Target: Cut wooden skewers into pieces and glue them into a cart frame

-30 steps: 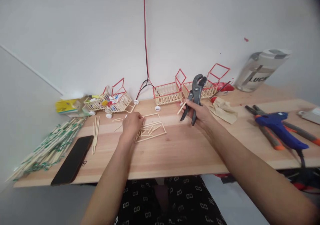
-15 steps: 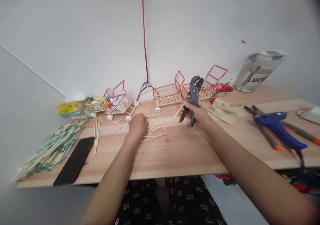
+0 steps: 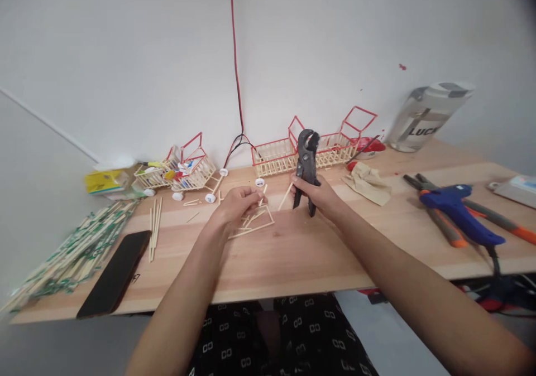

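My left hand [image 3: 239, 204] pinches a short wooden stick [image 3: 263, 194] between thumb and fingers. Beneath and beside that hand lies a flat frame of thin sticks [image 3: 253, 231] with loose short pieces inside it, partly hidden by the hand. My right hand [image 3: 315, 192] is wrapped round a black hand cutter [image 3: 307, 155], its hooked jaw pointing up. A longer wooden stick [image 3: 285, 196] also sticks out from the right hand's fingertips, slanting down to the left. The two hands are apart, with both sticks in the gap between them.
Small stick carts with red rims [image 3: 274, 157] line the wall. At left lie a phone [image 3: 115, 273], loose sticks [image 3: 154, 231] and wrapped chopsticks [image 3: 79, 253]. A blue glue gun [image 3: 464, 214] rests over pliers [image 3: 444, 220] at right, near a crumpled cloth [image 3: 368, 183] and a clear jar [image 3: 429, 119].
My left hand has risen from the stick frame with a short stick in its fingers. My right hand has moved left with the cutter and the longer stick, closer to the left hand.
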A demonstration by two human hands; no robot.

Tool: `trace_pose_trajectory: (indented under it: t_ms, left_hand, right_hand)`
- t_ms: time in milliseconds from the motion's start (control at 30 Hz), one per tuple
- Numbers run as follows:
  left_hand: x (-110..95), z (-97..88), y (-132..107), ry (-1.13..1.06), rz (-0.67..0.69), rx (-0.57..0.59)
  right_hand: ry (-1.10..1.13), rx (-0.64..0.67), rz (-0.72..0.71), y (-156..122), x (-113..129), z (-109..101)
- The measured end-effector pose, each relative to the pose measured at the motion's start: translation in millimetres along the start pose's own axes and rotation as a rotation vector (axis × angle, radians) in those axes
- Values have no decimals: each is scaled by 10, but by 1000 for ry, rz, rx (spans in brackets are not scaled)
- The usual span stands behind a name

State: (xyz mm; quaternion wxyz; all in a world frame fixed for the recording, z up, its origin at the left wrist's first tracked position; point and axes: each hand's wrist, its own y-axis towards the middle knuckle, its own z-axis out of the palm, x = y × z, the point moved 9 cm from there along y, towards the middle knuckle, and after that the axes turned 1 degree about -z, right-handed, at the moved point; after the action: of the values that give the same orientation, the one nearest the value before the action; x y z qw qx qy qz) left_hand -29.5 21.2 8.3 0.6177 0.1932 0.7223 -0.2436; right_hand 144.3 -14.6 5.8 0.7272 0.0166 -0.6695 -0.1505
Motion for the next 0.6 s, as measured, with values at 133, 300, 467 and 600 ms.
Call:
trace_pose_trajectory:
  t_ms: [133,300,467,600]
  left_hand:
    - [84,280,-19,-281,-81,143]
    - [205,365,-25,-401,-169,115]
    - [232,372,-13,-399,-167,120]
    - [223,389,-34,-312,-169,152]
  right_hand:
    - [-86,30,-25,-13,23,55]
    - [-154,9,-33,-20,49,54]
    - [-190,11,-26,-19,28,54]
    - [-199,39,-26,-16,-10,74]
